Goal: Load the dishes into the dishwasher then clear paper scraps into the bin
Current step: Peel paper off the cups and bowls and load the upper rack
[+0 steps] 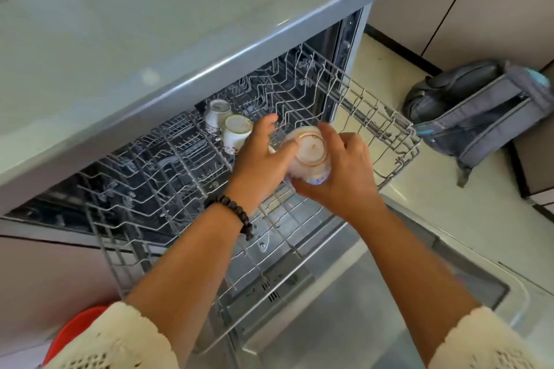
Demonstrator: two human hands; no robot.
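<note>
Both your hands are on one upturned bowl (308, 153), its foot ring facing up, held over the middle of the pulled-out dishwasher rack (389, 141). Your right hand (341, 171) cups the bowl from the near right side with fingers curled round its wall and the thumb laid over its top edge. Your left hand (260, 156) meets it from the left, thumb against the bowl's side, the other fingers spread loosely above the wires; you wear a dark bead bracelet (236, 213) on that wrist. Whether the bowl's rim already touches the rack wires is hidden by your hands.

Two patterned cups (227, 126) lie tilted, bases up, toward the rack's far left part, just beside your left fingers and tucked near the countertop (150, 39) edge. Below the rack the open dishwasher door (359, 308) lies flat. A grey backpack (479, 108) leans on the floor beyond the rack's right edge, well apart from it. A red object (75, 329) shows beside your left sleeve (114, 338), at the lower left
</note>
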